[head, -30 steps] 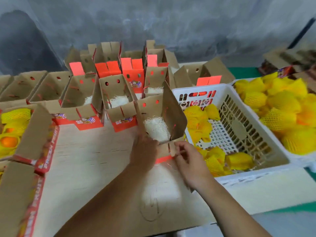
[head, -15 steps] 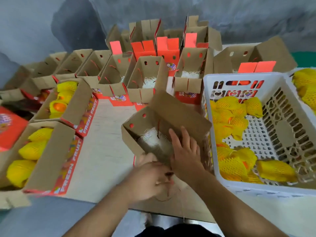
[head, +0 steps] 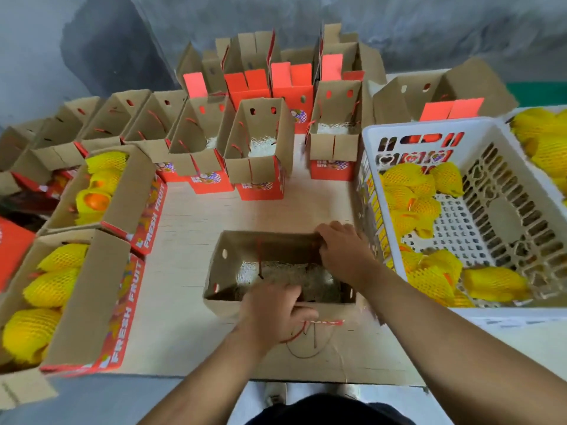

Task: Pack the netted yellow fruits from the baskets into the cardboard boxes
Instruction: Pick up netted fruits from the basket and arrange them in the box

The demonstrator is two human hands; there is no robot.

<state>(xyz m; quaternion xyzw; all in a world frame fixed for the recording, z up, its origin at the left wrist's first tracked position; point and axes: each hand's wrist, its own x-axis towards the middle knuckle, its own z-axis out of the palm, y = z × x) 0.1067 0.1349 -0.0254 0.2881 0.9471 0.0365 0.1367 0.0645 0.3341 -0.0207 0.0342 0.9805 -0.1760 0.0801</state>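
Observation:
An open cardboard box point(head: 221, 271) with white shredded padding inside sits on the table right in front of me. My left hand point(head: 273, 314) grips its near flap, by the red string handle. My right hand point(head: 343, 250) holds the far right flap. A white plastic basket point(head: 429, 130) at the right holds several netted yellow fruits point(head: 429, 280). A second basket of netted fruits point(head: 546, 148) shows at the far right edge. Two boxes on the left, the nearer point(head: 89, 302) and the farther point(head: 129, 191), hold netted fruits.
Rows of open empty boxes point(head: 257, 167) with red bases stand across the back of the pale table point(head: 190, 271), some with white padding. More empty boxes point(head: 92, 124) line the back left. A grey wall lies behind.
The box was tilted and held up half a second ago; now it sits flat near the table's front edge. Both hands shifted onto its flaps. My view tipped further down.

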